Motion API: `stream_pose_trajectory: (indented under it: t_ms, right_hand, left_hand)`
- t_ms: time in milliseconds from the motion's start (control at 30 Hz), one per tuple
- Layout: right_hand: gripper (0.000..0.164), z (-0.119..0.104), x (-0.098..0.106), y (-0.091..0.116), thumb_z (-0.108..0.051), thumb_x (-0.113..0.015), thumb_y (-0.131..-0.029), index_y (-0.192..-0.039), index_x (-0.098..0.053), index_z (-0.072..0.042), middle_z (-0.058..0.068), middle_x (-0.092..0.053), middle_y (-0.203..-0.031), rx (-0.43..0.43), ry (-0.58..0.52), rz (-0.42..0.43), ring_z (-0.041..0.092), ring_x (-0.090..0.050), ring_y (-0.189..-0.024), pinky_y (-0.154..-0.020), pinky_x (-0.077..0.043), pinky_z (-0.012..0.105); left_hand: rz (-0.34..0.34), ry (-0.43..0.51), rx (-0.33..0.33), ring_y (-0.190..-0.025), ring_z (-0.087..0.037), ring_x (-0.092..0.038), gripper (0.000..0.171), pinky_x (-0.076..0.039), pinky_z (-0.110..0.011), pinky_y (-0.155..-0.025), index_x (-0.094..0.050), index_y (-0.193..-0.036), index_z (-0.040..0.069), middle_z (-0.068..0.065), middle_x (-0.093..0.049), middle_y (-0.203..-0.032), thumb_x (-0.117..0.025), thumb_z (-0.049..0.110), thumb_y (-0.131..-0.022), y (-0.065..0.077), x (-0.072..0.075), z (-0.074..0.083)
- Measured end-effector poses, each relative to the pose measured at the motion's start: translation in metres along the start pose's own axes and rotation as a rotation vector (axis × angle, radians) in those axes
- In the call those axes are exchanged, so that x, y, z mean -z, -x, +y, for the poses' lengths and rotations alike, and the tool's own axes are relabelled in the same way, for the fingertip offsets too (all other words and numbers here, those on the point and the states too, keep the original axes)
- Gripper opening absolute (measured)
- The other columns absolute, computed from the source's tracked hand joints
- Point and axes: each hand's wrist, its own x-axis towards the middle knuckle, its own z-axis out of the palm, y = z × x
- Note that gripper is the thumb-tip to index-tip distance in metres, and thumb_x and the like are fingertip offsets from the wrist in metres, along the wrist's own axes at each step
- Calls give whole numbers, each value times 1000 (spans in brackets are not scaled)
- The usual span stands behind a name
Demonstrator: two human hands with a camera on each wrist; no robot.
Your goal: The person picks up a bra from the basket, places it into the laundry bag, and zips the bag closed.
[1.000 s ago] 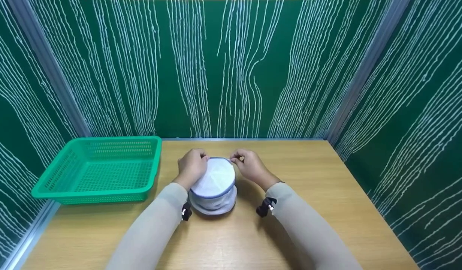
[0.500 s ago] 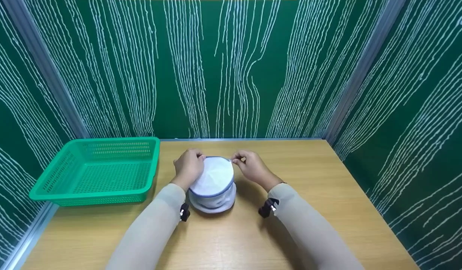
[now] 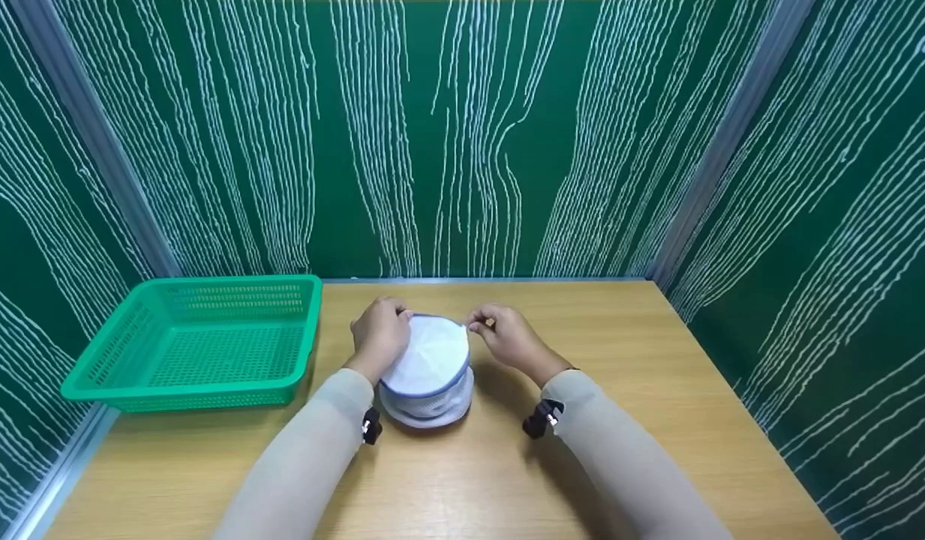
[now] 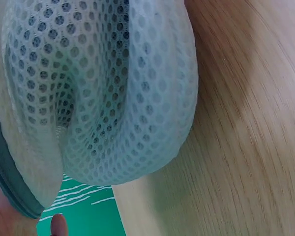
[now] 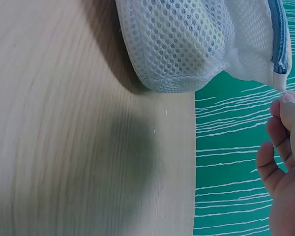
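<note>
A white mesh laundry bag (image 3: 430, 354) with a round top and a blue-grey zipper rim stands on the table, its sides slumped in folds. My left hand (image 3: 381, 330) grips the left edge of that rim. At the right edge, my right hand (image 3: 505, 333) pinches the small end of the zipper between thumb and finger. The right wrist view shows the zipper (image 5: 279, 37) closed down to a white tab, at whose tip the right fingertips (image 5: 288, 98) meet. In the left wrist view, mesh folds fill much of the picture and most of the left hand (image 4: 10, 219) is hidden.
A green plastic basket (image 3: 303, 360) with perforated sides stands to the left on the wooden table (image 3: 620, 420). Green panels (image 3: 357, 247) with white wavy lines rise behind the table and at both sides. Dark wrist cameras (image 3: 541, 420) sit on both sleeves.
The right hand has shifted slightly to the right, still at the rim's right edge. The left hand and the laundry bag stay almost in place.
</note>
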Motion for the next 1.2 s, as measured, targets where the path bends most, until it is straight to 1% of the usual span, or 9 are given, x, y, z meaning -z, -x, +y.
stream_pose_trajectory:
  t_ms: [133, 233, 433, 533, 600, 700, 933, 1100, 1200]
  right_hand:
    - [7, 1, 1, 0, -6, -72, -109, -108, -79, -5, 11, -81, -112, 15, -3, -5, 25, -75, -107, -96, -68, 43]
    - [6, 3, 1, 0, -7, -73, -109, -109, -79, -5, 11, -81, -113, 12, -14, 4, 25, -76, -108, -96, -68, 43]
    - [7, 7, 2, 1, -5, -75, -108, -110, -82, -5, 11, -83, -111, -39, -21, 65, 26, -76, -106, -95, -67, 47]
    - [9, 7, 2, 3, -5, -75, -108, -112, -83, -5, 12, -84, -111, -47, -22, 77, 27, -77, -106, -95, -67, 48]
    - [10, 6, 4, 3, -6, -75, -108, -115, -83, -5, 11, -84, -113, -52, -22, 70, 27, -77, -107, -95, -66, 48]
    - [13, 6, 7, 2, -9, -75, -109, -118, -83, -6, 11, -84, -115, -53, -22, 65, 27, -76, -108, -95, -65, 46]
    - [16, 11, 13, 2, -14, -73, -110, -122, -83, -9, 9, -81, -117, -92, 2, 96, 26, -73, -112, -99, -65, 51]
    - [21, 11, 22, 0, -19, -70, -112, -127, -81, -9, 9, -80, -121, -120, 26, 74, 27, -73, -115, -101, -64, 48]
    - [22, 10, 29, -2, -21, -70, -113, -127, -81, -9, 10, -80, -123, -134, 44, 79, 28, -72, -114, -99, -63, 47]
  left_hand:
    - [1, 9, 4, -137, -31, -68, 27, -41, -58, -128, -79, -137, 14, -7, -76, -140, -64, 27, -118, 0, 0, 0]
    - [-16, 29, 4, -138, -32, -68, 28, -43, -58, -127, -78, -138, 14, -7, -75, -140, -64, 27, -118, -2, 0, -2]
    - [-123, 128, 4, -123, -29, -70, 24, -59, -49, -113, -79, -125, 14, -7, -76, -127, -63, 30, -118, -5, 2, -10]
    - [-157, 167, 4, -124, -28, -70, 26, -60, -49, -114, -80, -128, 15, -7, -76, -129, -64, 32, -117, -4, 4, -10]
    - [-164, 179, 13, -126, -28, -70, 27, -59, -50, -117, -80, -131, 15, -7, -76, -132, -65, 33, -116, -1, 5, -8]
    - [-164, 183, 7, -128, -28, -69, 28, -58, -50, -118, -80, -133, 16, -7, -76, -134, -67, 34, -115, 0, 6, -7]
    - [-153, 153, -34, -123, -27, -68, 24, -59, -49, -114, -81, -127, 16, -6, -76, -131, -68, 31, -114, 4, 12, -9]
    - [-145, 138, -57, -124, -28, -66, 24, -58, -49, -117, -81, -129, 15, -7, -75, -133, -69, 30, -114, 10, 23, -7]
    - [-156, 126, -80, -127, -28, -64, 25, -57, -49, -118, -79, -132, 16, -7, -70, -140, -70, 30, -114, 13, 32, -8]
